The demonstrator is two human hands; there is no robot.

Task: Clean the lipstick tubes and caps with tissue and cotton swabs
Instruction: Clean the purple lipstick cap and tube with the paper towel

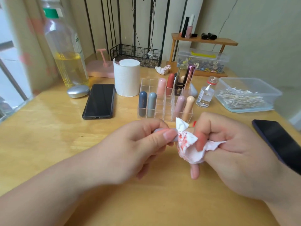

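Observation:
My left hand (138, 144) grips a pale lilac lipstick part (158, 130), mostly hidden by its fingers. My right hand (231, 147) holds a crumpled white tissue (187, 142) stained red and presses it against the end of that lilac part. A red bit (194, 123) shows above my right thumb. Behind the hands stands a clear acrylic organizer (149, 85) with several lipstick tubes (143, 103) upright in its cells. A clear tub of cotton swabs (247, 95) sits at the right.
On the wooden table (57, 136) lie a black phone (99, 101), a tissue roll (127, 77), a silver case (78, 91), a large oil bottle (65, 51), a small glass bottle (205, 93), a used tissue ball (162, 69) and a dark phone (281, 142) at the right edge.

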